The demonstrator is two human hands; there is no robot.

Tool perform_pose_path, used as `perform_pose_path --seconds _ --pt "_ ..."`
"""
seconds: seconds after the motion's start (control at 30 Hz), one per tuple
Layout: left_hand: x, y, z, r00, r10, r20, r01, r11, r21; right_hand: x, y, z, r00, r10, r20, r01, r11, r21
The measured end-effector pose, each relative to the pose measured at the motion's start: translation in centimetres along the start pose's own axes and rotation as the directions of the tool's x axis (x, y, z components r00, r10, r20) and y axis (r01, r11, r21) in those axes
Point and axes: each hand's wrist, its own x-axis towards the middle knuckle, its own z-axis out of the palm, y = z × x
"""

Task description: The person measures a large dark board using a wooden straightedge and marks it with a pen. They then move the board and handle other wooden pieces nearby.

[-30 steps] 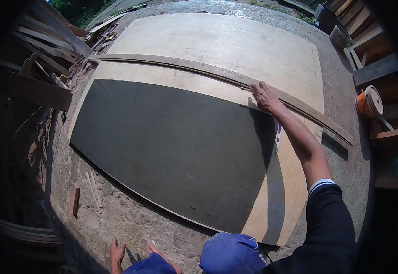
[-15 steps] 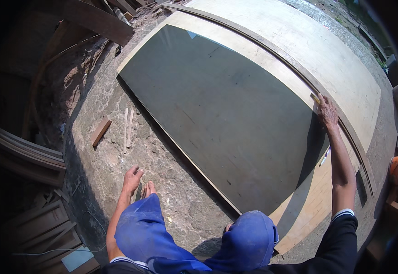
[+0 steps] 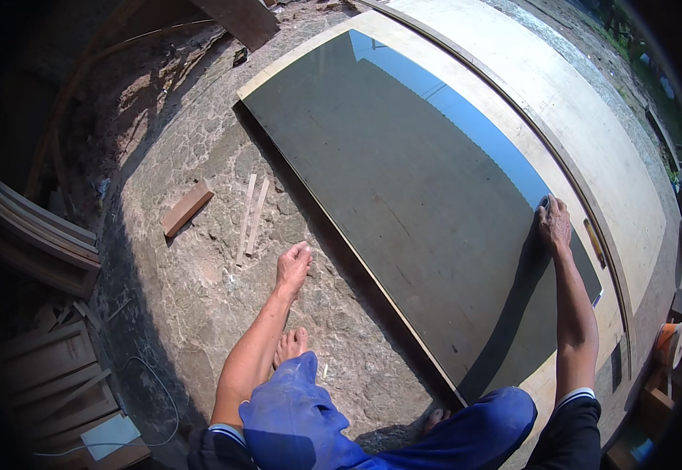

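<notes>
right hand (image 3: 555, 224) is at the tinted glass pane's (image 3: 403, 188) edge, can't tell if gripping; left hand (image 3: 294, 267) curled closed over rough concrete (image 3: 231, 309)

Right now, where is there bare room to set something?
Bare: the dark panel left of the right hand; the pale board beyond the wooden strip. Crowded: between panel and strip, by the yellowish tool; the ground around the wooden block and slats.

One wide fisheye camera, worn on the head, is looking steeply down past the wearer's knees (image 3: 504, 413), which are looming near at the bottom centre. It is facing a dark glossy panel (image 3: 403, 211) at mid-frame; straight edges are bowing, and black is rounding the corners.
</notes>
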Motion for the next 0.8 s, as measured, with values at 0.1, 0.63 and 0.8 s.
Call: perform_pose_path --seconds 0.1,0.63,0.8 --pt "4.2 0.7 -1.4 0.973 0.224 -0.063 -0.205 0.954 0.218 1.3 -1.8 0.5 0.990 0.127 0.058 -0.121 0.987 -0.104" --pt "8.2 3.4 4.2 0.966 -0.026 0.258 0.109 0.943 -0.314 3.4 -3.1 -0.2 0.975 0.219 0.025 -0.219 0.976 -0.019" --pt "8.2 3.2 4.4 0.972 -0.008 0.233 0.080 0.950 -0.301 3.2 -3.2 0.0 0.976 0.219 0.001 -0.219 0.976 0.008"
